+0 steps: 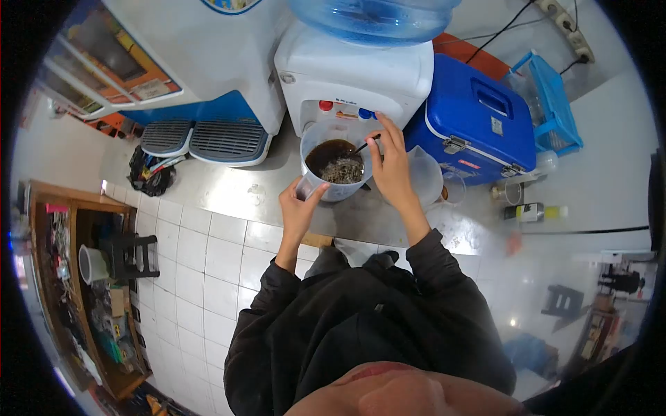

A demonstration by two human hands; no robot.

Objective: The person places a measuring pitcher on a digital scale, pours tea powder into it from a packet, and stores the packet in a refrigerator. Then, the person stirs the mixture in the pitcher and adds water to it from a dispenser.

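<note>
A clear plastic measuring jug (312, 161) holds dark brown liquid (327, 154) with a bubbly, glinting patch at its near side. It is below the taps of a white water dispenser (357, 73). My left hand (300, 206) is closed around the jug's handle at the lower left. At the jug's right side, my right hand (393, 163) has a thin dark spoon handle (368, 143) between thumb and fingers; the spoon's lower end is hidden in the liquid. One fingertip of that hand reaches up beside the blue tap (366, 113). The red tap (325, 106) is to the left.
Right of the jug are a translucent plastic container (424, 173), a small clear cup (454, 188) and a blue cooler box (479, 118). A second dispenser's drip tray (229, 142) is on the left. A dark bottle (524, 212) lies at the counter's right.
</note>
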